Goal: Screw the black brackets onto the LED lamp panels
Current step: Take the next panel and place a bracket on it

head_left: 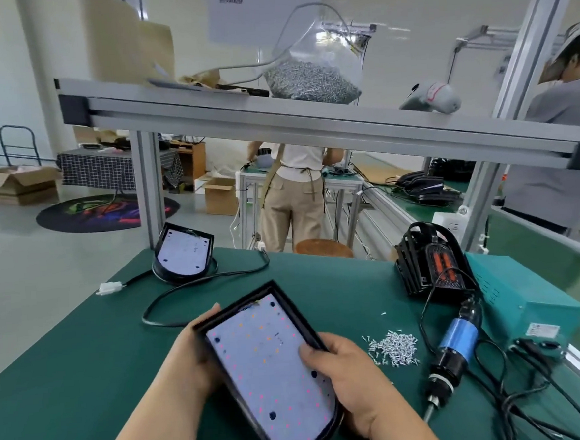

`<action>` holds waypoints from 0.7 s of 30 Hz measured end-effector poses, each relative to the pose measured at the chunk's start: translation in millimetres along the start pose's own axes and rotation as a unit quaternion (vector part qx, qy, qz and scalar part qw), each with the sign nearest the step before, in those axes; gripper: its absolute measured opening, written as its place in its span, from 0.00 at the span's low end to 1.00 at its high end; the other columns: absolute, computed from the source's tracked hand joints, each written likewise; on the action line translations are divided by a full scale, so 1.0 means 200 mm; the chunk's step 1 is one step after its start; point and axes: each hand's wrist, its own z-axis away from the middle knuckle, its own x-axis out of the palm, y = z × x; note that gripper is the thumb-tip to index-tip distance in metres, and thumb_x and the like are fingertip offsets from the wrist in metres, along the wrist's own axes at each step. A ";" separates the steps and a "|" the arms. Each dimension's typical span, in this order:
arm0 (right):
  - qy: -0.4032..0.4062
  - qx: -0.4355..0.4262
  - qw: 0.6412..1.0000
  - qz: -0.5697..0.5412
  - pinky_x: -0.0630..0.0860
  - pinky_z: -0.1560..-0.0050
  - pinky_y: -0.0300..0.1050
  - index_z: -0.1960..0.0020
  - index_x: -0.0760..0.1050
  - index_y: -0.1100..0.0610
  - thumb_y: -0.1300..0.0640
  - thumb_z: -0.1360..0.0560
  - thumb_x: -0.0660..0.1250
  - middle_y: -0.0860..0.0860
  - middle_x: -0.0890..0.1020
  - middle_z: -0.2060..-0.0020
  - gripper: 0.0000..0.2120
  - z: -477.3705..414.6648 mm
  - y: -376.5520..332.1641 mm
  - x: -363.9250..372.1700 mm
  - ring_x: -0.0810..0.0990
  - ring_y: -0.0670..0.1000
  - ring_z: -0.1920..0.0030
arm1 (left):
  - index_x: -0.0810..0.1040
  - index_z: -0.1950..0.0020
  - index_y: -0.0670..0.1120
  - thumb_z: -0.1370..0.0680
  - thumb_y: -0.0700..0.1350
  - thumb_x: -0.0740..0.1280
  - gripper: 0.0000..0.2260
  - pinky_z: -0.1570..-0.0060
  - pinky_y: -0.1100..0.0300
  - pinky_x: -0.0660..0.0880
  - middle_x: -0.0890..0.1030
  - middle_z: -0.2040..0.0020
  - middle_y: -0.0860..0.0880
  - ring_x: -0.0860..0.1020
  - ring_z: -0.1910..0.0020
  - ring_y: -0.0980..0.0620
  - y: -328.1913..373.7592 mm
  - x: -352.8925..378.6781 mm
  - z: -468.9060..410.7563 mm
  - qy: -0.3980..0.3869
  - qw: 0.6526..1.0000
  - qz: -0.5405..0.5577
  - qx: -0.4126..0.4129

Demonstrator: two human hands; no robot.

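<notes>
I hold an LED lamp panel (pixel 268 369) in a black frame, tilted above the green table, its white board dotted with small LEDs facing up. My left hand (pixel 196 350) grips its left edge with the thumb over the rim. My right hand (pixel 344 374) grips its right edge, the thumb lying on the white board. A second lamp panel (pixel 182 251) leans upright at the table's far left. A pile of small silver screws (pixel 395 348) lies to the right. An electric screwdriver (pixel 452 349) with a blue band lies beside the pile.
A black cable (pixel 197 284) with a white plug loops across the table behind the held panel. A stack of black brackets (pixel 428 258) and a teal power box (pixel 527 296) stand at the right. A bag of screws (pixel 313 77) sits on the overhead shelf. People work beyond.
</notes>
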 end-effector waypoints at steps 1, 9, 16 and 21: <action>0.019 0.002 1.000 -0.020 0.80 0.52 0.53 0.53 0.82 0.61 0.65 0.22 0.66 0.63 0.86 0.53 0.06 -0.01 0.00 -0.01 0.84 0.56 0.59 | 0.84 0.54 0.37 0.20 0.43 0.61 0.15 0.72 0.54 0.81 0.85 0.63 0.41 0.83 0.66 0.43 -0.01 0.01 -0.02 -0.013 1.000 -0.004 -0.012; -0.002 0.014 0.992 -0.124 0.82 0.62 0.48 0.58 0.86 0.61 0.59 0.33 0.70 0.62 0.86 0.55 0.08 -0.02 0.00 -0.03 0.86 0.57 0.61 | 0.78 0.36 0.38 0.17 0.43 0.60 0.15 0.38 0.46 0.73 0.78 0.35 0.36 0.77 0.45 0.40 -0.07 0.08 0.01 -0.070 0.997 -0.011 -0.037; -0.030 0.097 0.963 -0.250 0.71 0.81 0.39 0.49 0.79 0.60 0.61 0.36 0.64 0.58 0.76 0.72 0.16 -0.01 -0.05 -0.06 0.74 0.52 0.80 | 0.86 0.57 0.38 0.32 0.40 0.70 0.08 0.68 0.64 0.81 0.84 0.61 0.44 0.83 0.67 0.53 -0.12 0.22 0.08 -0.154 0.978 0.137 0.033; 0.011 0.132 0.969 -0.209 0.66 0.82 0.36 0.47 0.79 0.59 0.65 0.25 0.58 0.55 0.72 0.73 0.12 -0.02 -0.05 -0.05 0.69 0.49 0.81 | 0.82 0.58 0.40 0.34 0.44 0.73 0.09 0.69 0.66 0.80 0.82 0.64 0.46 0.81 0.69 0.55 -0.13 0.25 0.09 -0.100 0.984 0.132 0.065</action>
